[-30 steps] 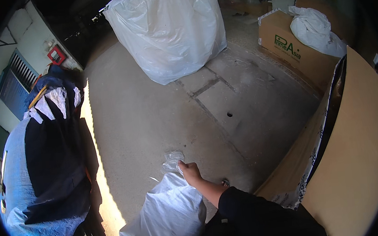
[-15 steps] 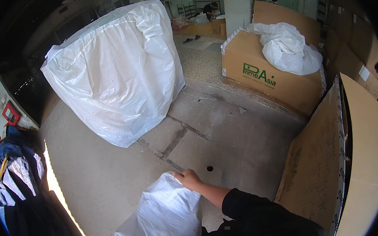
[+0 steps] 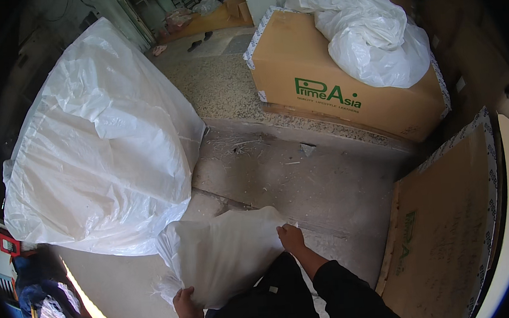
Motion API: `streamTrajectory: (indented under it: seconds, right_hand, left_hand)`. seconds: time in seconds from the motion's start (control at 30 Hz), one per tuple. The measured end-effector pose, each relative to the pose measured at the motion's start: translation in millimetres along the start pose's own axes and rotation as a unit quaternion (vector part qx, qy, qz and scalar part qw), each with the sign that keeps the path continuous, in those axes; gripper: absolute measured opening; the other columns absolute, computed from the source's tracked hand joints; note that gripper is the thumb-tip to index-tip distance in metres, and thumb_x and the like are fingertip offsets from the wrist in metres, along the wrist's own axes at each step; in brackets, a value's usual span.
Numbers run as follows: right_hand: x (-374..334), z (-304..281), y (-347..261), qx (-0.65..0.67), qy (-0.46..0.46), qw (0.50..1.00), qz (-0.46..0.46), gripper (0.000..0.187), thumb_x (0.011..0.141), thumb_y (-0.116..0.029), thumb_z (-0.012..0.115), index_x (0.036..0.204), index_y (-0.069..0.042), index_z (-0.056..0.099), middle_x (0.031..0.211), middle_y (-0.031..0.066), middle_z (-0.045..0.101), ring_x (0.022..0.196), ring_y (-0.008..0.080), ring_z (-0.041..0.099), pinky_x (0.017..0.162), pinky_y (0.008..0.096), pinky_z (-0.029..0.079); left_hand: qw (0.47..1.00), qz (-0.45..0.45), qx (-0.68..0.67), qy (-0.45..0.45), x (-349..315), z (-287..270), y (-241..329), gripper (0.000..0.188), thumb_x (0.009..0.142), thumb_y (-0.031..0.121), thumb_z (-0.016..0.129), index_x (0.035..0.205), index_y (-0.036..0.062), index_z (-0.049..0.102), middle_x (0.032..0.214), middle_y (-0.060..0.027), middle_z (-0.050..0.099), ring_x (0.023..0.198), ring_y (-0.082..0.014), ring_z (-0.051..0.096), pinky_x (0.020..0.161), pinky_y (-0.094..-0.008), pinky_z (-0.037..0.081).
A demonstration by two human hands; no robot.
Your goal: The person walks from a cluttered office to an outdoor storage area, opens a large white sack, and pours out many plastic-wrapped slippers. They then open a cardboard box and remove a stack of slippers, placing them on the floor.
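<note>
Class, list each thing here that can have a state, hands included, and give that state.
White sack: wrinkled, gripped at both sides
Left hand: closed on the sack's left edge
Right hand: closed on its right edge
Large white cover: draped, creased
Cardboard box: taped along its edges
White plastic bundle: crumpled, on the box
Right cardboard: standing, edges taped
Dark slippers: lying unworn

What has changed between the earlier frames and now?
The left hand has come into view and taken hold of the white sack, which now stretches crosswise between both hands. The right hand still grips it; the white plastic bundle stays on the cardboard box.
</note>
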State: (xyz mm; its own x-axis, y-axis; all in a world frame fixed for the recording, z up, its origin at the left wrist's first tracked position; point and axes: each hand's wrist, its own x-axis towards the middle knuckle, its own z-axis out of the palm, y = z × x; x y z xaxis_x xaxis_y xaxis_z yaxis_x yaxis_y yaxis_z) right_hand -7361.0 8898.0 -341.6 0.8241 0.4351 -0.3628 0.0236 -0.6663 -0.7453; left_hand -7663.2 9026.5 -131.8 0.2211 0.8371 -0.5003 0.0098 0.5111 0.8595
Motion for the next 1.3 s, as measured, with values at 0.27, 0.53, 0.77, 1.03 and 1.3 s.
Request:
streamTrajectory:
  seconds: [0.27,0.53,0.77,1.03,1.3]
  right_hand:
    - [59.8,-107.5,12.8,0.111,-0.032,0.993,0.009,0.033,0.092,-0.034,0.057,0.088,-0.003,0.069,0.086,0.0191,0.070,0.087,0.0367,0.068,0.080,0.0416,0.052]
    - [81.1,-170.6,26.4,0.084,0.109,0.871,0.472,0.016,0.090,-0.011,0.062,0.089,0.005,0.064,0.084,0.0146,0.068,0.075,0.0214,0.071,0.061,0.0330,0.059]
    - [407.3,-186.5,25.6,0.072,0.031,0.990,0.116,0.094,0.075,-0.027,0.085,0.147,-0.002,0.030,0.145,0.0253,0.034,0.107,0.0320,0.062,0.086,0.0388,0.053]
    - [470.8,-141.1,89.6,-0.163,-0.176,0.898,0.369,0.101,0.070,-0.052,0.082,0.140,0.004,0.034,0.136,0.0334,0.045,0.125,0.0441,0.050,0.099,0.0491,0.046]
    - [447.1,-172.7,28.8,-0.074,-0.149,0.949,0.269,0.040,0.088,-0.033,0.064,0.094,0.006,0.064,0.093,0.0317,0.065,0.095,0.0446,0.064,0.081,0.0481,0.049]
  left_hand:
    - [0.731,0.244,0.511,-0.382,232.5,343.4,-63.0,0.034,0.083,0.026,0.061,0.066,-0.0025,0.056,0.064,-0.0244,0.057,0.062,-0.0413,0.059,0.062,-0.0502,0.044]
    - [0.687,0.243,0.525,-0.441,436.3,585.8,-165.4,0.032,0.089,0.034,0.056,0.077,0.0049,0.063,0.074,-0.0195,0.066,0.076,-0.0407,0.065,0.068,-0.0515,0.051]
    - [0.620,0.034,0.639,-0.454,375.3,590.9,-237.0,0.029,0.089,0.030,0.059,0.090,0.0021,0.065,0.088,-0.0208,0.068,0.090,-0.0403,0.065,0.081,-0.0502,0.050]
    - [0.582,-0.031,0.657,-0.479,353.2,596.4,-274.7,0.028,0.087,0.030,0.060,0.088,0.0028,0.065,0.089,-0.0196,0.068,0.088,-0.0406,0.065,0.081,-0.0496,0.052]
    - [0.670,-0.049,0.563,-0.482,376.3,576.2,-216.5,0.023,0.083,0.025,0.060,0.078,0.0025,0.063,0.073,-0.0222,0.063,0.076,-0.0417,0.063,0.071,-0.0501,0.050]
